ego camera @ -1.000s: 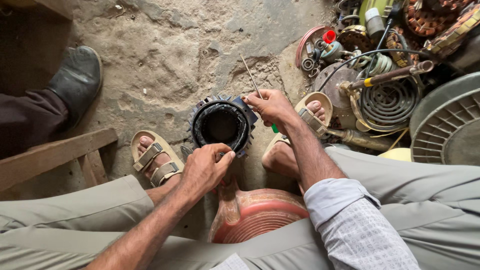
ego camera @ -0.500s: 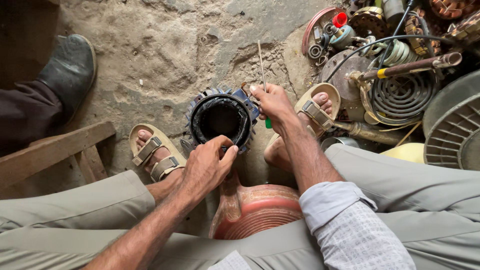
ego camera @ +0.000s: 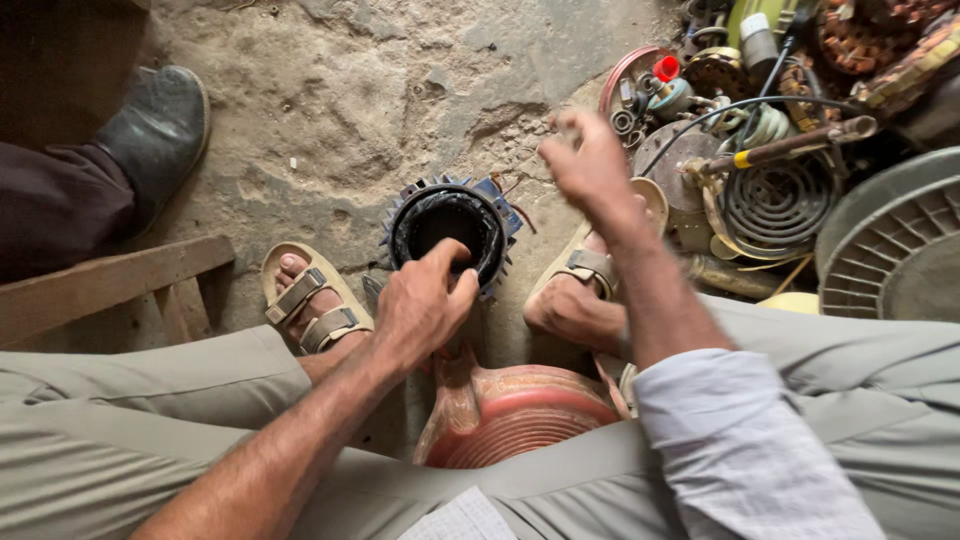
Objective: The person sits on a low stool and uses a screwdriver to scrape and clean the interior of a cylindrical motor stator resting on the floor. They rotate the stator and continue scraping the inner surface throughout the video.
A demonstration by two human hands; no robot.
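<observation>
From the head view, a ring-shaped motor stator [ego camera: 447, 232] — black inside, with toothed metal edges and blue bits at its rim — stands on the rough concrete floor [ego camera: 330, 110] between the person's two sandalled feet. The left hand [ego camera: 420, 305] rests on the near rim of the stator, its grip closed over that edge with the thumb reaching inside the ring. The right hand [ego camera: 590, 165] is raised just to the right of the stator and clear of it; it is blurred, the fingers look pinched together, but whether anything sits in that grip cannot be told. Below the stator, between the person's knees, lies a reddish ribbed housing [ego camera: 520, 415]. To the right of the stator is a heap of parts — a flat coiled spring [ego camera: 778, 200], a grey finned cover [ego camera: 890, 250], a rod with a yellow band [ego camera: 790, 145]. To the left of the stator are a wooden plank [ego camera: 100, 295] and another person's dark shoe [ego camera: 155, 130].
</observation>
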